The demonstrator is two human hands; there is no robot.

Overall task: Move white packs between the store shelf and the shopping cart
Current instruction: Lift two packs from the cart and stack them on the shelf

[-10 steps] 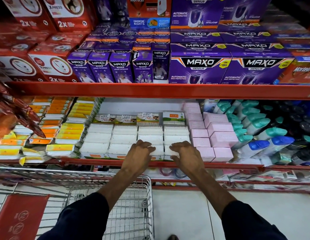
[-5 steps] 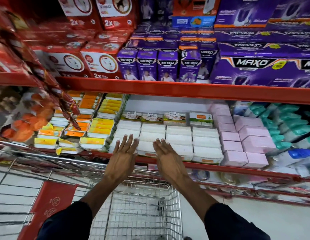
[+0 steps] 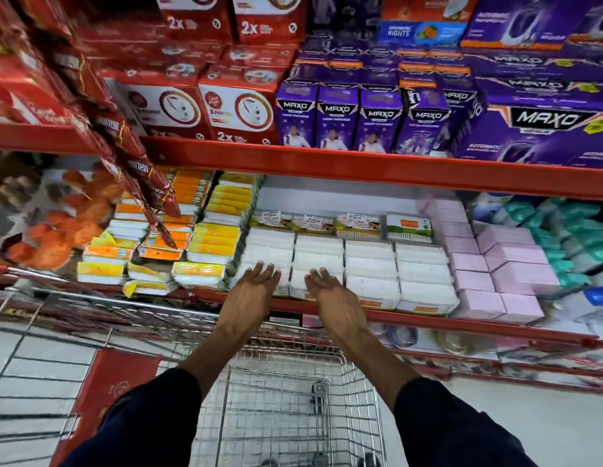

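Both hands reached over the silver wire shopping cart toward the red metal shelf edge. The left hand and right hand were spread flat, fingers wide, holding nothing, their fingertips at the front rows of flat white rectangular packs. Those packs lay stacked just behind the shelf edge, between yellow-topped packs and pale pink boxes.

The white rectangular packs were wrapped in glossy clear plastic film. The silver wire shopping cart was bare shiny metal, and the red painted shelf edge looked smooth and matt.
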